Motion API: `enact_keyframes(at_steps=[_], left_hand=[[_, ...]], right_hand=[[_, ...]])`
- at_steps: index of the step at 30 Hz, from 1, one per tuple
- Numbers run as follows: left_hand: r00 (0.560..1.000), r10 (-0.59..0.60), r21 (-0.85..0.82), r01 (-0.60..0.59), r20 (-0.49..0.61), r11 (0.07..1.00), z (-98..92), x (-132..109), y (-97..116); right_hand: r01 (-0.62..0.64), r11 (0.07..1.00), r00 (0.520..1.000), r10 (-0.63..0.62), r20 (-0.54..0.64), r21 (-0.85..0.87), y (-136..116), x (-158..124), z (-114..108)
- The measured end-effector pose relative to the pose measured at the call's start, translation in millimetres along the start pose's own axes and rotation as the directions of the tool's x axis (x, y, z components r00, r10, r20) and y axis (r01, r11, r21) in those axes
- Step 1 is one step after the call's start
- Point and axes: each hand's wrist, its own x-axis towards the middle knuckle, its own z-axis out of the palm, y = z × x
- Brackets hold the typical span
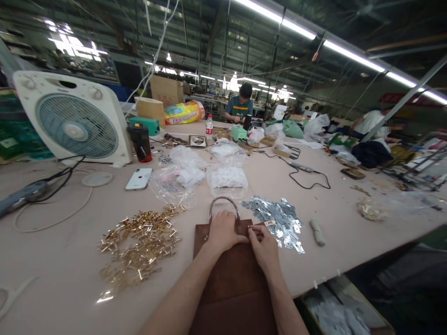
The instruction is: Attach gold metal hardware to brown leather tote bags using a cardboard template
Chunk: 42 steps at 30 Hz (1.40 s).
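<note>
A brown leather bag panel (232, 274) lies in front of me, its braided handle (223, 199) arching up from the top edge. My left hand (223, 230) is over the top edge beneath the handle, fingers folded down past it and thumb stretched right across the leather. At the panel's upper right corner, my right hand (263, 244) is closed in a pinch, with a tiny gold-coloured fitting (250, 227) showing at the fingertips. Just beyond those fingers is a slotted gold-coloured plate (269, 223); whether the hand touches it is unclear. A small metal fitting (206, 237) sits near the upper left corner.
Gold-coloured prongs (141, 242) are heaped left; silver plates (277, 218) are heaped right. Plastic bags (228, 179), a phone (138, 179), a tumbler (140, 142) and a fan (73, 121) stand or lie further back. A corded tool (301, 166) lies right. A co-worker (240, 104) sits opposite.
</note>
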Motion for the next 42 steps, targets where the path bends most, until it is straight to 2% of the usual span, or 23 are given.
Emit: enact_keyframes(at_steps=[7, 13, 16, 20, 22, 25, 27, 30, 33, 36, 38, 40, 42], left_hand=[[1.000, -0.006, -0.038, 0.006, 0.001, 0.999, -0.3, 0, -1], [1.000, -0.014, -0.060, 0.014, -0.001, 0.998, -0.9, -1, -3], [1.000, -0.004, -0.062, 0.004, 0.003, 0.998, -2.4, -1, -4], [1.000, 0.008, -0.092, -0.009, -0.015, 0.996, -5.0, -1, -3], [0.999, 0.001, -0.115, -0.006, -0.041, 0.993, -5.8, -1, -2], [0.995, 0.001, -0.140, -0.015, -0.099, 0.990, -5.6, 0, 2], [0.990, 0.006, -0.137, -0.025, -0.138, 0.990, -4.6, 0, 5], [0.984, 0.001, -0.123, -0.023, -0.181, 0.992, -3.6, -3, 9], [0.978, -0.002, -0.137, -0.027, -0.208, 0.990, -5.8, -7, 12], [0.971, 0.059, -0.243, -0.117, -0.233, 0.963, -16.0, -12, 16], [0.949, 0.092, -0.331, -0.195, -0.302, 0.923, -28.2, -17, 19], [0.909, 0.062, -0.363, -0.226, -0.412, 0.904, -42.6, -25, 22], [0.860, -0.010, -0.345, -0.194, -0.510, 0.918, -55.5, -35, 20]], right_hand=[[0.050, 0.997, 0.999, -0.051, -0.016, -0.061, -1, -2, 3], [0.202, 0.936, 0.977, -0.215, -0.012, -0.289, -3, -7, 10], [0.226, 0.903, 0.969, -0.248, -0.014, -0.365, -7, -7, 13], [0.181, 0.961, 0.982, -0.190, -0.022, -0.211, -13, -5, 6], [0.152, 0.982, 0.982, -0.162, -0.092, -0.109, -15, -5, 2], [0.132, 0.990, 0.960, -0.141, -0.241, -0.052, -17, -6, -2], [0.117, 0.993, 0.954, -0.114, -0.277, -0.006, -18, -7, -3], [0.078, 0.992, 0.986, -0.061, -0.156, 0.104, -19, -7, -7], [0.103, 0.985, 0.994, -0.105, 0.007, 0.138, -20, -6, -14], [0.124, 0.969, 0.991, -0.133, 0.026, 0.216, -21, -5, -19], [0.093, 0.954, 0.994, -0.105, 0.026, 0.284, -20, -4, -21], [0.051, 0.937, 0.997, -0.066, 0.030, 0.346, -19, -3, -23], [0.019, 0.919, 1.000, -0.023, 0.005, 0.394, -16, -3, -25]])
